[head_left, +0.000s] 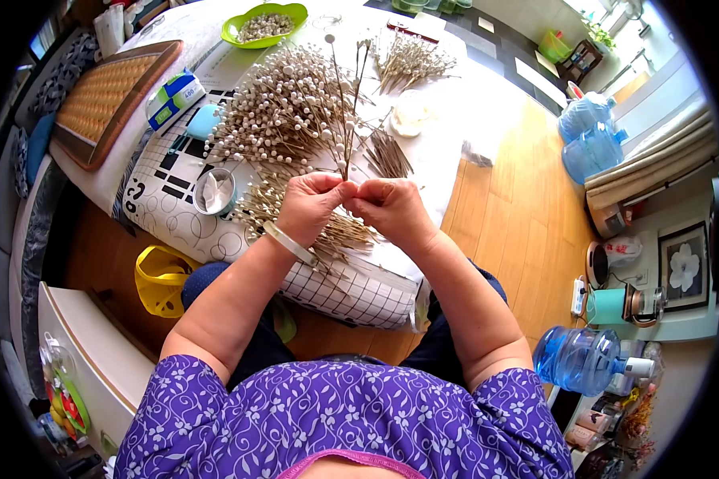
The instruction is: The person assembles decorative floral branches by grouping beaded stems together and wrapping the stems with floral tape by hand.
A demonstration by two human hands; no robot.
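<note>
Both hands meet at the table's near side, fingertips together. My left hand (315,205), with a pale bangle (290,243) on its wrist, pinches the lower ends of thin brown stems (346,132) that stand upright and bear small white beads. My right hand (391,209) is closed against it, its fingertips pressed together; what they hold is too small to name. Behind them spreads a large heap of white-beaded stems (284,108). More beaded stems (315,219) lie beneath the hands. Just beyond my right hand is a bunch of bare brown sticks (388,155).
Around the heap are a green bowl (299,13) of beads, a round tin (214,191), a tissue pack (174,99), a blue case (204,121) and a white dish (408,120). More stems (411,60) lie at the back. A yellow bag (158,281) stands below left.
</note>
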